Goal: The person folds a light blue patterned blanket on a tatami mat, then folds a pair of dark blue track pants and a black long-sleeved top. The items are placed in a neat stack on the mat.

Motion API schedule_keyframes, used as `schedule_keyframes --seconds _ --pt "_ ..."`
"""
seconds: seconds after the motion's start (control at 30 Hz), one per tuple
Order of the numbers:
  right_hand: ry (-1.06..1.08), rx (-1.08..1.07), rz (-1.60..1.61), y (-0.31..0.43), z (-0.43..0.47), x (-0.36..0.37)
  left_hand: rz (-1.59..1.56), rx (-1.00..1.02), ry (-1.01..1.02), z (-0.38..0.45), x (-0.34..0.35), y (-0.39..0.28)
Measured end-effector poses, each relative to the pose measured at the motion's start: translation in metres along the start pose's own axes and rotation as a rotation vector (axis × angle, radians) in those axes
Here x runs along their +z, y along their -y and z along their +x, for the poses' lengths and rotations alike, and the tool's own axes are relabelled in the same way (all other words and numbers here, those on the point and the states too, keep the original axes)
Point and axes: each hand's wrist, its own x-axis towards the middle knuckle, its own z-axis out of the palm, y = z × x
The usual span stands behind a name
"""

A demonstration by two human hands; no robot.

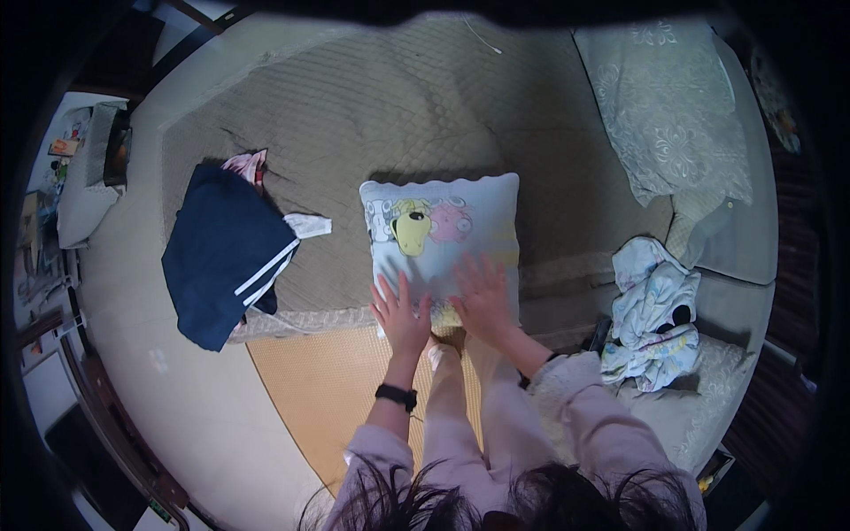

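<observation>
A white square pillow (431,265) with scalloped edges and cartoon figures lies flat on a grey-brown quilted bed cover (319,106). My left hand (402,315), fingers spread and a black band on its wrist, is over the pillow's near left part. Over the near right part is my right hand (485,299), palm down and slightly blurred. Neither hand grips anything. Whether the palms press on the cloth or hover just above it is hard to tell. Both hands and forearms hide parts of the near edge.
To the left lies a dark navy garment (226,259) with white stripes, beside a small white cloth (311,226). A crumpled printed cloth (654,312) sits at the right. Beyond it is a patterned grey pillow (671,119). A woven tan mat (299,378) covers the near bed. A white cable (483,36) lies at the far side.
</observation>
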Motion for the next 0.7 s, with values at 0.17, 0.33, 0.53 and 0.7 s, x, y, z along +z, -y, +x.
schedule_keyframes --seconds 0.17,0.33,0.53,0.7 --pt "-0.038 0.029 -0.131 -0.016 0.045 0.076 0.399 0.142 0.148 0.049 0.068 0.013" --pt "-0.112 -0.054 -0.203 -0.056 0.042 0.169 0.495 0.109 0.212 0.059 0.144 0.057" --pt "-0.071 0.0 -0.086 -0.049 0.039 0.15 0.511 0.288 -0.017 0.06 0.123 0.046" --pt "-0.034 0.194 0.067 -0.044 -0.006 0.075 -0.625 -0.346 -0.066 0.052 0.05 0.035"
